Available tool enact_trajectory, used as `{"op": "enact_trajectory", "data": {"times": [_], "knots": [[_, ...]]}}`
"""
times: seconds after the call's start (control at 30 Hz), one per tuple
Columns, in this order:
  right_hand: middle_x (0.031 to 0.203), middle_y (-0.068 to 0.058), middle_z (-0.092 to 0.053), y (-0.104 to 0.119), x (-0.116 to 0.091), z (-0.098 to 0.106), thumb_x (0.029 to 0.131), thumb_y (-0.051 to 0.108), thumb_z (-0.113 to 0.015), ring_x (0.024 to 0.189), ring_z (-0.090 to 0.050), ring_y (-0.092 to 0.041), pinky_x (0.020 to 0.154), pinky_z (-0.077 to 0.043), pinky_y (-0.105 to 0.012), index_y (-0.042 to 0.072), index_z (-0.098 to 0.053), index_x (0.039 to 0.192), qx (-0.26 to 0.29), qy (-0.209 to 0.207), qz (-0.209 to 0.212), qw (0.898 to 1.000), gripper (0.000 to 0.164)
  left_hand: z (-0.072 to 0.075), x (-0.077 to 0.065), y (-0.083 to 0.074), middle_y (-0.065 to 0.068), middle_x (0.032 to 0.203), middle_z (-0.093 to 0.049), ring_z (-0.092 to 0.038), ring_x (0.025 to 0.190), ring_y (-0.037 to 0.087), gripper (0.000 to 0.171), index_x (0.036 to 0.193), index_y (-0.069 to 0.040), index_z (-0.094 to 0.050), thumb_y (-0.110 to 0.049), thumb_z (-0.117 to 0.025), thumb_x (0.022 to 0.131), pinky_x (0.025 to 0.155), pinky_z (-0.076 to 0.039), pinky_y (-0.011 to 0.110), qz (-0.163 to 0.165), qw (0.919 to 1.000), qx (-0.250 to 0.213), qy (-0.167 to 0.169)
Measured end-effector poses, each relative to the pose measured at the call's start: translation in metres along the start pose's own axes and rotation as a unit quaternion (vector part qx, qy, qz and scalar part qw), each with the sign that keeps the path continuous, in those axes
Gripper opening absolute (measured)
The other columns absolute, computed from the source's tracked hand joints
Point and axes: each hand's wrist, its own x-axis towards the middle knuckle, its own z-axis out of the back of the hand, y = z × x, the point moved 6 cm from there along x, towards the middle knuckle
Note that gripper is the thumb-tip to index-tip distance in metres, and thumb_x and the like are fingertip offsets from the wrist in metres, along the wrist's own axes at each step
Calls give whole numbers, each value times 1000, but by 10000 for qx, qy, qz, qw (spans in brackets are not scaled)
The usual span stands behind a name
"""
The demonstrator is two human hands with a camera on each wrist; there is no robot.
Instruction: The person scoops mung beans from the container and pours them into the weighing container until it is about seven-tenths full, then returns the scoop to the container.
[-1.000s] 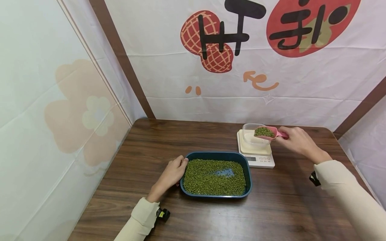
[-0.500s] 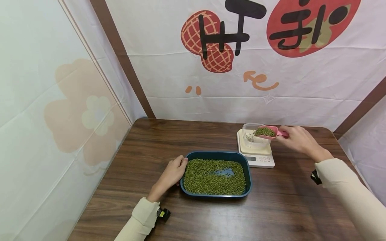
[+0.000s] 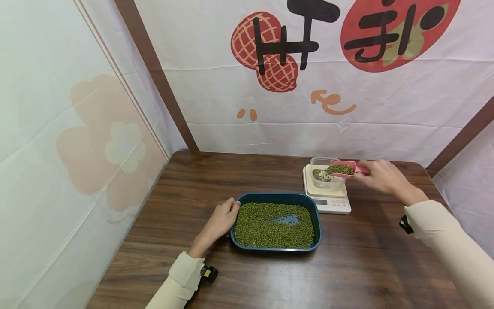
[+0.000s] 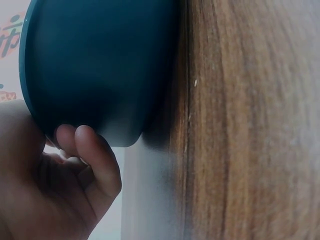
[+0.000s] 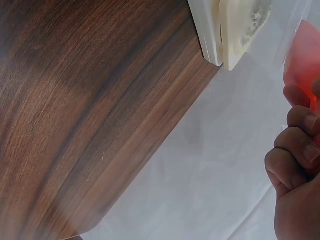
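Two things we grip: the tray (image 3: 274, 198) with our left hand (image 3: 218, 219), the pink scoop (image 3: 353, 166) with our right hand (image 3: 381, 175); tilting too fast could scatter green beans (image 3: 339, 170) past the tub (image 3: 327, 184)

Room behind the tray (image 3: 274, 198) ends rightward at the scale (image 3: 328, 192)

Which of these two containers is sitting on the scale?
The clear plastic container; the opaque blue tray sits beside the scale, gripped by the left hand.
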Motion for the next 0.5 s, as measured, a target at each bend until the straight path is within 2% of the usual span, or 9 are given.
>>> {"op": "enact_trajectory", "data": {"times": [0.27,0.5], "knots": [[56,4,-35,-1,0,0,87,33,-65,52,-35,-14,45,-25,-30,18,-59,83,-55,24,13,10000,16,0,0,-1,9,61,-44,-50,37,25,39,81,-9,-44,-36,-34,107,34,-47,35,-6,10000,-41,-25],[57,3,-37,1,1,2,86,33,-65,54,-38,-16,46,-27,-31,19,-57,81,-111,126,-71,9998,17,0,-1,0,9,62,-43,-50,37,24,39,81,-9,-44,-36,-33,107,34,-47,35,14,10000,-8,-10]]}}
